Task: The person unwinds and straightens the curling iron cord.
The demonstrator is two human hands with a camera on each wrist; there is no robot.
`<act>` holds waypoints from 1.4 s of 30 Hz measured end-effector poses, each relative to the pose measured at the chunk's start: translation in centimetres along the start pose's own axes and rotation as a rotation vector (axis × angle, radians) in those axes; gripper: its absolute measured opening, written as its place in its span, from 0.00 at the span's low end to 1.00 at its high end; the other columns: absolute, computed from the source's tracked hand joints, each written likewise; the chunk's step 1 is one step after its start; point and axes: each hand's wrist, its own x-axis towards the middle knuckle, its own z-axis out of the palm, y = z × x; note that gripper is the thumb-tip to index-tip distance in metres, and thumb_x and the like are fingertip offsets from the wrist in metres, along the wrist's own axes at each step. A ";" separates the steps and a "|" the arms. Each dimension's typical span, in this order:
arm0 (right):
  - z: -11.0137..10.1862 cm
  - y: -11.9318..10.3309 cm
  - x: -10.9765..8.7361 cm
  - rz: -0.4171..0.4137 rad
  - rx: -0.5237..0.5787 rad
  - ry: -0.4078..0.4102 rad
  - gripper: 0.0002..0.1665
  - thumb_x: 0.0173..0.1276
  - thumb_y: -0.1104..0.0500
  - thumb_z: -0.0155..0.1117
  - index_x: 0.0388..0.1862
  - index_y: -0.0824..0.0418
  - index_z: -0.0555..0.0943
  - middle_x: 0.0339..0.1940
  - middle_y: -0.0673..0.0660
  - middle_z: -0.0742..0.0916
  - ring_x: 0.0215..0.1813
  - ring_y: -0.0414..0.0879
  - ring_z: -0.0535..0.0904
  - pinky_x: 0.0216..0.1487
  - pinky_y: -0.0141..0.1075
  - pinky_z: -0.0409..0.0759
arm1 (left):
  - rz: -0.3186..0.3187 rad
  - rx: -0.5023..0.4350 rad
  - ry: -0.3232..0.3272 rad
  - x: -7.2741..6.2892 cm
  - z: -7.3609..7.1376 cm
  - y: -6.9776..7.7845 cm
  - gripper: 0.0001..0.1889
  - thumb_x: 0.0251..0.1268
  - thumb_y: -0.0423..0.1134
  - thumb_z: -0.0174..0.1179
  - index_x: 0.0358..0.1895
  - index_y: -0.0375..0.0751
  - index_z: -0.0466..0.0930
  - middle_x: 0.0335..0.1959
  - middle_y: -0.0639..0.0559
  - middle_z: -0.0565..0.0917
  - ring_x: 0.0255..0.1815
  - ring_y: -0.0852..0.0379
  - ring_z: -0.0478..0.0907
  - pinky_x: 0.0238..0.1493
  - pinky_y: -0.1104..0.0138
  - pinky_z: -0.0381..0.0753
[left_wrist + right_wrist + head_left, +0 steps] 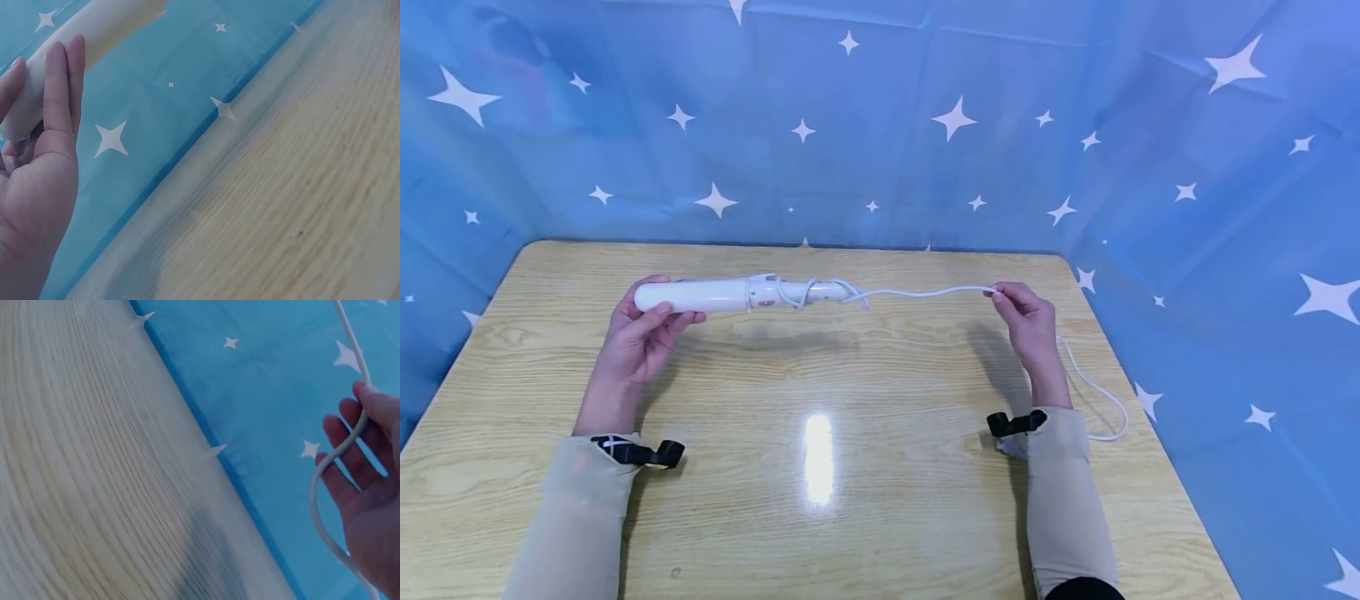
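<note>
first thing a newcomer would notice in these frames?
The white wand-shaped appliance held level above the middle of the wooden table, its far end gripped by the left hand. Its white cord is looped a few turns round the handle end, then runs out to the right hand, which pinches it, the slack trailing down to the table's right edge. Behind everything hangs a blue backdrop with white stars.
</note>
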 end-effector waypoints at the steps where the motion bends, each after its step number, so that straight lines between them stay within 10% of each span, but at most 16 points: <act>1: -0.1 0.0 0.0 -0.006 0.002 -0.001 0.14 0.77 0.63 0.62 0.51 0.74 0.84 0.44 0.50 0.87 0.51 0.41 0.83 0.51 0.27 0.82 | 0.002 0.011 -0.002 0.1 0.0 0.0 0.17 0.73 0.13 0.42 0.56 0.24 0.76 0.59 0.33 0.73 0.56 0.33 0.82 0.55 0.55 0.88; 7: 0.1 -0.9 0.1 0.007 -0.036 -0.025 0.13 0.77 0.66 0.61 0.52 0.77 0.83 0.44 0.51 0.87 0.49 0.41 0.83 0.49 0.25 0.82 | 0.016 0.020 0.002 0.5 0.3 0.1 0.16 0.73 0.13 0.43 0.55 0.25 0.77 0.56 0.33 0.77 0.55 0.34 0.82 0.53 0.53 0.89; 13: 1.0 -3.3 -0.4 0.095 -0.167 -0.216 0.14 0.78 0.68 0.59 0.54 0.79 0.81 0.46 0.64 0.87 0.43 0.34 0.80 0.44 0.24 0.81 | 0.012 -0.030 -0.005 0.6 0.4 0.3 0.16 0.73 0.12 0.43 0.56 0.23 0.76 0.55 0.32 0.77 0.55 0.32 0.82 0.54 0.52 0.88; 19: 1.4 -1.3 -0.5 0.148 -0.195 -0.362 0.19 0.82 0.62 0.55 0.61 0.75 0.79 0.58 0.69 0.85 0.55 0.34 0.79 0.61 0.27 0.78 | 0.002 -0.013 -0.005 0.6 0.4 0.4 0.16 0.73 0.13 0.43 0.55 0.23 0.76 0.55 0.31 0.78 0.56 0.33 0.82 0.54 0.52 0.88; 27: 2.3 -0.4 0.0 0.088 -0.165 -0.345 0.25 0.86 0.53 0.48 0.64 0.70 0.79 0.56 0.67 0.86 0.60 0.43 0.80 0.70 0.38 0.75 | -0.015 -0.021 -0.010 0.6 0.5 0.5 0.17 0.73 0.12 0.41 0.56 0.23 0.75 0.56 0.32 0.76 0.56 0.32 0.81 0.55 0.52 0.88; 42: 7.2 -5.0 -0.1 0.000 -0.176 -0.434 0.15 0.77 0.57 0.64 0.54 0.66 0.86 0.50 0.60 0.89 0.51 0.46 0.83 0.52 0.36 0.85 | -0.025 0.007 -0.012 0.5 0.4 0.4 0.17 0.73 0.12 0.42 0.56 0.24 0.76 0.57 0.32 0.78 0.57 0.34 0.82 0.55 0.53 0.87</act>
